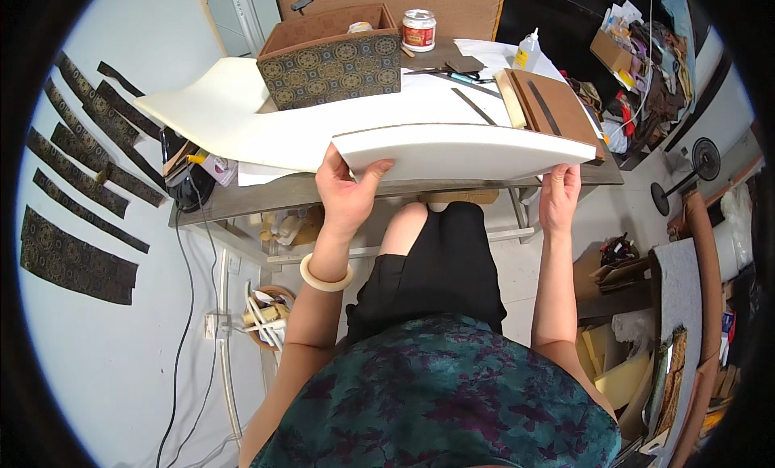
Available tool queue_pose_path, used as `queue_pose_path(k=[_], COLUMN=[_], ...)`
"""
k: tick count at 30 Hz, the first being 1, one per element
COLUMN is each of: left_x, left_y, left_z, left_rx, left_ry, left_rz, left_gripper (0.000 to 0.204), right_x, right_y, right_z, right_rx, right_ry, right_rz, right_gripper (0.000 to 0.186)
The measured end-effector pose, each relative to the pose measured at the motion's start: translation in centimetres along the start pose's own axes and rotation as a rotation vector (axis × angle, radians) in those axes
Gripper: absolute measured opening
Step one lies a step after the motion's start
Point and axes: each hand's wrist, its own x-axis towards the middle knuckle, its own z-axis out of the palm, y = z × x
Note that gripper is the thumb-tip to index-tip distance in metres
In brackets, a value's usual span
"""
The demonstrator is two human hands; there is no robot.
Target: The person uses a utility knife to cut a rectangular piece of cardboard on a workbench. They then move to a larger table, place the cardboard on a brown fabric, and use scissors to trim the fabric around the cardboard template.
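A long white board with a thin brown edge is tilted above the worktable's front, gripped at both ends. My left hand pinches its left end with the thumb on the white face. My right hand holds the right end between thumb and fingers. Behind the board, a cream foam sheet spreads across the table's left. A patterned fabric-covered box stands at the back. A brown slab with a pale block lies at the table's right, beside dark strips.
A lidded jar and squeeze bottle stand at the back. Patterned strips hang on the left wall. Black cables run down left of the table. A black fan, piled materials and leaning panels crowd the right.
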Motion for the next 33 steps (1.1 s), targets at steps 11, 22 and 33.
queue_pose_path(k=[11,22,33], left_x=[2.8,3.5,3.5], left_y=[5.9,4.3,1.7], left_z=[0.4,-1.2,-2.1], left_rx=[-0.069,-0.351,-0.55], left_ry=[-0.443,-0.355,0.045], left_rz=[-0.37,-0.733,-0.925], left_gripper=[0.042,0.052,0.038], right_x=[2.0,2.0,3.0], right_y=[0.6,4.6,0.9], right_z=[0.0,-1.1,-0.6], right_rx=[-0.042,0.203,0.25], right_ry=[0.105,0.019,0.138], right_rz=[0.311,1.03,0.87], right_gripper=[0.042,0.041,0.047])
